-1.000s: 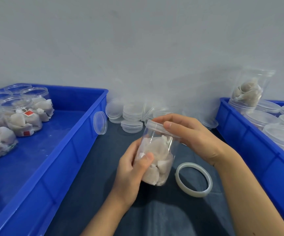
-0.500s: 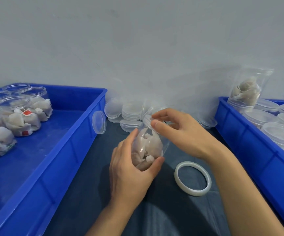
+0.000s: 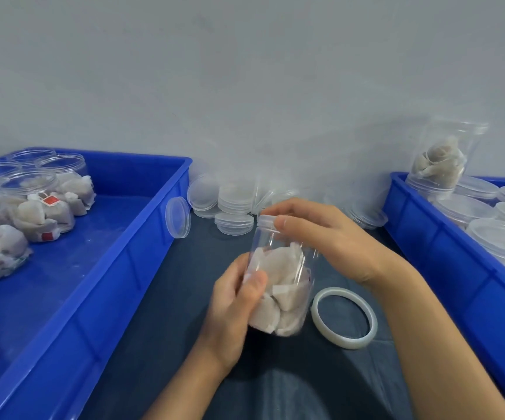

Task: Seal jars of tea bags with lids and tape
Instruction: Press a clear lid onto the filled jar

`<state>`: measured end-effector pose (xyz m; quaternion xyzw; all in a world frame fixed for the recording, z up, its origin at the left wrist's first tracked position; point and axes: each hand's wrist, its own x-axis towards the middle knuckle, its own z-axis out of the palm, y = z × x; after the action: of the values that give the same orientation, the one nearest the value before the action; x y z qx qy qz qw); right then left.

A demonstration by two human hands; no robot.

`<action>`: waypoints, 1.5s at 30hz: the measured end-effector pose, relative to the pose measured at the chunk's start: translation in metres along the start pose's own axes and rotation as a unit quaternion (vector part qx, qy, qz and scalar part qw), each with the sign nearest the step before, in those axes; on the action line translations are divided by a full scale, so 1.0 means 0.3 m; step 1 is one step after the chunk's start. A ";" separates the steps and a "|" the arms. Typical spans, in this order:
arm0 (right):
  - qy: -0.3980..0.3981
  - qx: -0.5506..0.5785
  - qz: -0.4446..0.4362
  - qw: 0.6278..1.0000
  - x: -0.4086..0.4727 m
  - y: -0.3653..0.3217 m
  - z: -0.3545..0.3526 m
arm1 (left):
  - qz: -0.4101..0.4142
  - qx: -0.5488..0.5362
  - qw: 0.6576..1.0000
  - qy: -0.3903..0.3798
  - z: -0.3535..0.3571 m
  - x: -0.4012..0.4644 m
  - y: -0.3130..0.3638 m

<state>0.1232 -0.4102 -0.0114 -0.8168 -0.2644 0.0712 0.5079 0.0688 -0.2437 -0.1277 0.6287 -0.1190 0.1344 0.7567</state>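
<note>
Upright again after its tilt, the light, slippery jar [image 3: 280, 283] sat gripped at mid-body by the left hand [image 3: 233, 304]; right hand [image 3: 321, 234] fingers pinched its lid [image 3: 267, 221] at twelve o'clock.

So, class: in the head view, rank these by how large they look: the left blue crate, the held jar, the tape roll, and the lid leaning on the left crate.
1. left blue crate
2. held jar
3. tape roll
4. leaning lid, though it lies farther from the camera, so its true size is unsure.
</note>
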 end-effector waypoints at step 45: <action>-0.019 -0.084 0.017 0.996 -0.030 -0.036 -0.049 | -0.022 -0.065 0.997 -0.037 0.016 -0.012 0.007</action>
<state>0.1174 -0.4227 0.0036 -0.8597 -0.2648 0.0727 0.4307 0.0645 -0.2482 -0.1261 0.5848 -0.1414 0.0859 0.7941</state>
